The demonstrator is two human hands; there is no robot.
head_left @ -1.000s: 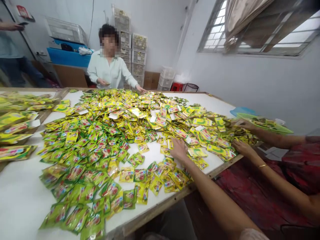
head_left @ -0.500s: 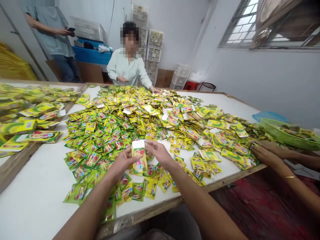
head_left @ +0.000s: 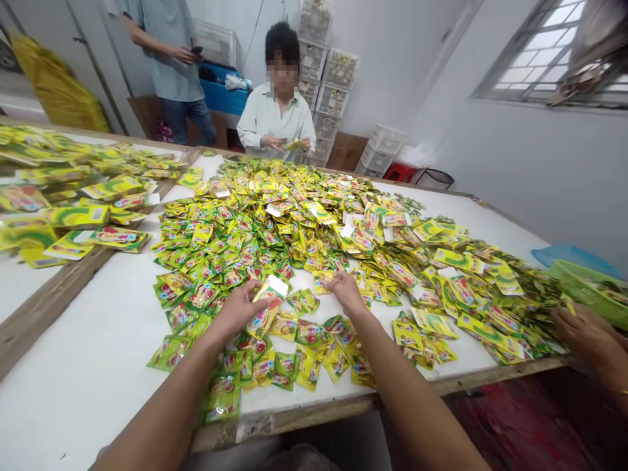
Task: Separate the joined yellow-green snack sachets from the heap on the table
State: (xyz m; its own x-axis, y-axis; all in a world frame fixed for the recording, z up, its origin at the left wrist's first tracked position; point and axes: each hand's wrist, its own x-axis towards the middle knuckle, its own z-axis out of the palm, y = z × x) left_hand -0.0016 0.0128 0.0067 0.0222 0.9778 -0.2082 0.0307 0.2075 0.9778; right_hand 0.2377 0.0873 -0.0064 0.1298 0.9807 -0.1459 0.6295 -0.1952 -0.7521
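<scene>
My left hand [head_left: 235,313] is closed around a small yellow carton [head_left: 263,315] printed with red fruit, its white top flap tilted up and away from me. To the right, my right hand [head_left: 349,296] pinches the edge of a yellow sachet [head_left: 322,282] at the near side of the heap. Green sachets [head_left: 203,294] lie thick to the left of the carton. Below both hands, more green and yellow sachets [head_left: 308,366] spread loosely over the white tabletop [head_left: 118,340].
Yellow cartons [head_left: 458,260] are strewn over the pile's right side, and more cartons [head_left: 78,216] lie beyond a wooden divider [head_left: 53,294]. A co-worker [head_left: 277,121] sits opposite; another person's hand [head_left: 586,333] works at the right, near a green basket [head_left: 583,288]. Someone stands behind with a phone.
My right hand has moved from beside the carton to a sachet farther right. The carton in my left hand is now more tilted. The co-worker opposite has brought both hands together.
</scene>
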